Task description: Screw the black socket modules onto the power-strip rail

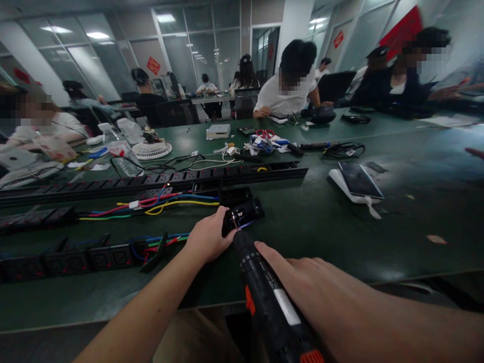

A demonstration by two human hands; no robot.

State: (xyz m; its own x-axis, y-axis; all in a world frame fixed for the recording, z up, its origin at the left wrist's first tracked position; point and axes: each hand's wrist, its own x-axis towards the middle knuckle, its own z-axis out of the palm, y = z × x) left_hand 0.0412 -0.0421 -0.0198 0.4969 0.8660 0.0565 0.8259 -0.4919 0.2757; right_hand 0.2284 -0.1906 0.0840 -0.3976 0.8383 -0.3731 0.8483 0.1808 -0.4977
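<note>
A black and orange power screwdriver (264, 292) is in the grip of my right hand (298, 272), its bit pointing away from me. The tip of the bit meets, or nearly meets, a small black plastic housing (251, 210) with shiny metal parts inside. My left hand (209, 234) is closed around the near left side of that housing and steadies it above the table. Blue, red, yellow and green wires (177, 201) run leftward beside it to black socket modules (41, 219). Another row of socket modules (91, 259) lies closer to me. My right fingers are partly hidden behind the tool.
A long black socket strip (170, 176) crosses the dark green table (302, 222). Beyond it are red-handled scissors (265, 134), loose cables, a white fan grille (152, 149) and a plastic bottle (117, 143). A phone (361, 180) rests on the right. Several people sit around.
</note>
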